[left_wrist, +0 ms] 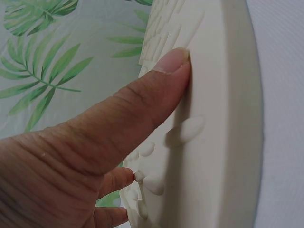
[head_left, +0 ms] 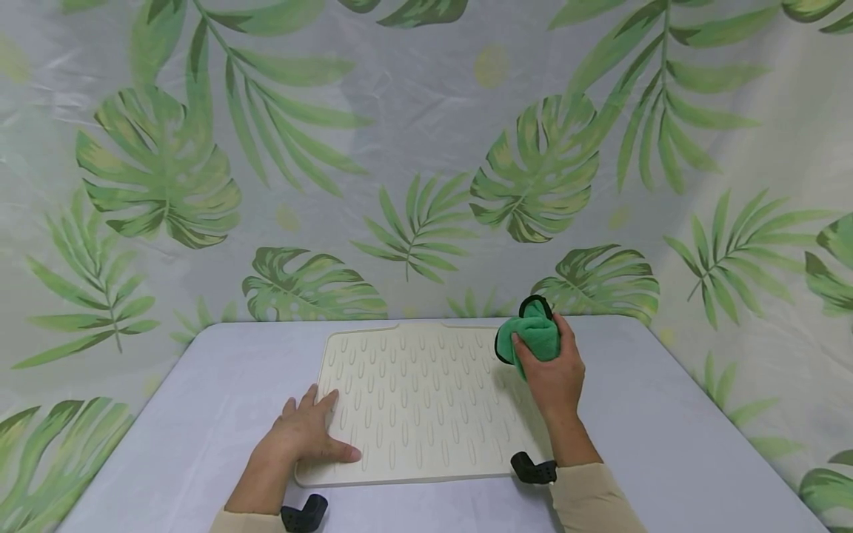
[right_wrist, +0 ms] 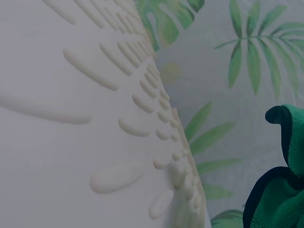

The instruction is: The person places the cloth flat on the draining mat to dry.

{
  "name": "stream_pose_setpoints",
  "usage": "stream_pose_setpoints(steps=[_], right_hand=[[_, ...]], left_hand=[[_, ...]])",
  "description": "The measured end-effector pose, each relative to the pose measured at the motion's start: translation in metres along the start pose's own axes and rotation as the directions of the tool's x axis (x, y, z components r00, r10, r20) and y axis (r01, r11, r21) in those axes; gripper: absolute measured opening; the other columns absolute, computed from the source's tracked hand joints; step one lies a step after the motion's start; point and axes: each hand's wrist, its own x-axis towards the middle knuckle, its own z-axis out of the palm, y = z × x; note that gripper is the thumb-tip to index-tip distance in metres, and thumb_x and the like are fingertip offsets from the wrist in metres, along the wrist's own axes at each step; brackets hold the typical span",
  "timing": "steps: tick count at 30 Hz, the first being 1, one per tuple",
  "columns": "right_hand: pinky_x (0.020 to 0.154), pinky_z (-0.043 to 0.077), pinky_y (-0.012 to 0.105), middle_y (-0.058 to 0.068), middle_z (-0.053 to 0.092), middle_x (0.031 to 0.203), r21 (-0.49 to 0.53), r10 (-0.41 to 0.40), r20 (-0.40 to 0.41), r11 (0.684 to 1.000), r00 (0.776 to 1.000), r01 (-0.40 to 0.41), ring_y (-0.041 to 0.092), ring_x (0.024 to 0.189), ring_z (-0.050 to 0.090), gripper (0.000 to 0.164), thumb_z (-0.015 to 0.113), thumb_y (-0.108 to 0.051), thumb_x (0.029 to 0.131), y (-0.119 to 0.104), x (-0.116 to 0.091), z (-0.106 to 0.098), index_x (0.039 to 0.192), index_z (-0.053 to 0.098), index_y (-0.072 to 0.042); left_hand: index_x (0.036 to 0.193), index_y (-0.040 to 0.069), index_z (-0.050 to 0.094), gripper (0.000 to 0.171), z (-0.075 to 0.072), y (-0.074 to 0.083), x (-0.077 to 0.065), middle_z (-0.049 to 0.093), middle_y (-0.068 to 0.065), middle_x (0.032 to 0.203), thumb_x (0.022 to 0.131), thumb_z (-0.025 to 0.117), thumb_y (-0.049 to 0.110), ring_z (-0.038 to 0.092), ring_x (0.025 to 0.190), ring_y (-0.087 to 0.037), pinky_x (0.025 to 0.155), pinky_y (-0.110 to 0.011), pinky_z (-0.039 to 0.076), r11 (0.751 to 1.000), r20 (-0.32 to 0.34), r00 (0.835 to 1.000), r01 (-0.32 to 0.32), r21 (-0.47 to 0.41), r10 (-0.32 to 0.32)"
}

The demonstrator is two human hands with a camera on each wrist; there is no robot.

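Observation:
A cream silicone drying mat (head_left: 418, 414) with rows of raised oval ridges lies on the table. On its left side rests my left hand (head_left: 300, 429), fingers spread; the left wrist view shows the thumb (left_wrist: 142, 102) lying on the mat near its front edge. My right hand (head_left: 556, 370) grips a bunched green cloth (head_left: 541, 337) with black edging over the mat's far right corner. Part of the cloth (right_wrist: 280, 204) shows at the right side of the right wrist view, where the hand itself is out of frame.
A white cloth covers the table (head_left: 173, 422) around the mat. Behind it hangs a pale curtain (head_left: 426, 148) printed with green leaves. Black wrist mounts (head_left: 533, 468) sit at both wrists, close over the mat's front edge.

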Motion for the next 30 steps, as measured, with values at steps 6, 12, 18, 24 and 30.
stream_pose_setpoints(steps=[6,12,18,24,30], right_hand=[[0.097,0.048,0.063,0.020,0.059,0.145,0.004,-0.013,0.023,1.000,1.000,0.013,0.044,0.126,0.058,0.079,0.084,-0.039,0.084,-0.0022,-0.0021,0.0020,0.152,0.048,-0.023],[0.097,0.048,0.061,0.018,0.059,0.145,0.000,-0.027,0.055,1.000,0.998,0.027,0.043,0.126,0.058,0.080,0.084,-0.040,0.084,-0.0027,-0.0036,0.0039,0.153,0.046,-0.026],[0.097,0.048,0.062,0.018,0.058,0.146,-0.005,-0.036,0.069,0.999,0.997,0.036,0.043,0.127,0.057,0.080,0.084,-0.040,0.084,-0.0051,-0.0043,0.0043,0.154,0.046,-0.025],[0.096,0.049,0.061,0.018,0.059,0.145,-0.004,-0.039,0.084,0.999,0.996,0.040,0.043,0.125,0.058,0.080,0.084,-0.039,0.084,-0.0068,-0.0058,0.0061,0.153,0.046,-0.024],[0.097,0.049,0.061,0.018,0.058,0.146,0.000,-0.041,0.117,0.999,0.992,0.041,0.043,0.127,0.058,0.080,0.084,-0.037,0.084,-0.0070,-0.0079,0.0078,0.153,0.046,-0.024]], left_hand=[[0.154,0.007,0.044,0.125,0.0007,-0.0003,0.0001,0.023,-0.035,0.163,0.052,0.096,0.058,0.015,0.145,-0.070,0.109,-0.081,0.028,1.000,0.000,1.000,0.004,-0.009,-0.004],[0.154,0.008,0.045,0.126,0.0009,0.0006,0.0001,0.023,-0.035,0.163,0.050,0.096,0.058,0.015,0.145,-0.069,0.108,-0.081,0.029,1.000,-0.009,1.000,0.015,-0.004,-0.015],[0.154,0.008,0.044,0.126,-0.0002,0.0003,0.0000,0.023,-0.035,0.163,0.051,0.096,0.058,0.015,0.145,-0.069,0.109,-0.081,0.028,1.000,-0.005,1.000,0.008,-0.006,-0.008],[0.154,0.008,0.045,0.126,-0.0003,0.0004,0.0002,0.023,-0.034,0.163,0.051,0.096,0.058,0.015,0.145,-0.069,0.108,-0.082,0.029,1.000,-0.007,1.000,0.007,-0.014,-0.007],[0.154,0.007,0.045,0.125,0.0006,0.0003,0.0003,0.024,-0.035,0.163,0.051,0.096,0.058,0.016,0.145,-0.069,0.109,-0.081,0.028,1.000,-0.009,1.000,0.006,-0.006,-0.006]])
